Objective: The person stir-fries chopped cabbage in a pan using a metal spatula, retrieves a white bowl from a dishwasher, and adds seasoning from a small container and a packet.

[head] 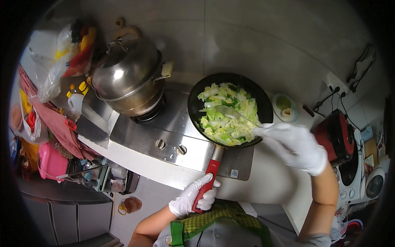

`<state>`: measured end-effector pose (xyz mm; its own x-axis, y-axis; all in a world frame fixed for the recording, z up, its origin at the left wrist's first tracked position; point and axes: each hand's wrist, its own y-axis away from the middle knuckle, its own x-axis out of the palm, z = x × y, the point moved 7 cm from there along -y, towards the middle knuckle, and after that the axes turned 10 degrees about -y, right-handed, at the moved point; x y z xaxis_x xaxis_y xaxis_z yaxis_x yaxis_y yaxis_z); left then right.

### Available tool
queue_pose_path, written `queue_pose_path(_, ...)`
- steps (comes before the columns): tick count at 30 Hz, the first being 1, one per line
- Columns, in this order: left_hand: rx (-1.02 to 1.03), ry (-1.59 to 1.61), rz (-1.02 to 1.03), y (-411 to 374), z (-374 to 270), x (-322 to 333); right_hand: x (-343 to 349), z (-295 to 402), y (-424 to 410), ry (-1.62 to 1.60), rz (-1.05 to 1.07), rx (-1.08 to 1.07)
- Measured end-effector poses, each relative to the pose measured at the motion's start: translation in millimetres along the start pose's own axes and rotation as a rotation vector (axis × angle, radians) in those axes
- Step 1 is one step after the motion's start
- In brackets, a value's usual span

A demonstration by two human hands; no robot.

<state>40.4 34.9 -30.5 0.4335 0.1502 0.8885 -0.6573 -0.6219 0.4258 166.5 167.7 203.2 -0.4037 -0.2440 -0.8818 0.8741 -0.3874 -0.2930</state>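
A black frying pan [267, 108] on the right side of the gas stove holds chopped leafy cabbage [226, 119], pale green and yellow. My left hand [197, 195], in a white glove, grips the pan's red handle [213, 167] near its end. Over the pan's right rim is my right hand [290, 148], gloved in white and slightly blurred, closed on the handle of a metal spoon or spatula [229, 111]. The utensil's head rests among the cabbage; my fingers hide most of its handle.
A large lidded steel pot [129, 74] stands on the left burner of the stove [145, 132]. Right of the pan are a small plate [291, 116] and a red and black rice cooker [331, 136]. Bags hang at the left; an oil jug [132, 205] stands on the floor.
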Motion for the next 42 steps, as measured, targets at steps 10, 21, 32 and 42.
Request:
queue_pose_path(10, 0.027, -0.018, -0.011, 6, 3, -2, -25, 42, -11, -0.131, 0.162, -0.089)
queue_pose_path(21, 0.033, -0.022, -0.045, 4, 0, 3, 20, -175, -12, -0.981, -0.957, 0.639)
queue_pose_path(32, 0.006, 0.013, -0.014, 4, 2, -1, 41, -148, 117, -0.989, -1.049, 0.855)
queue_pose_path(42, -0.023, 0.026, 0.053, 1, 2, -3, 42, -177, 165, -0.94, -1.175, 0.838)
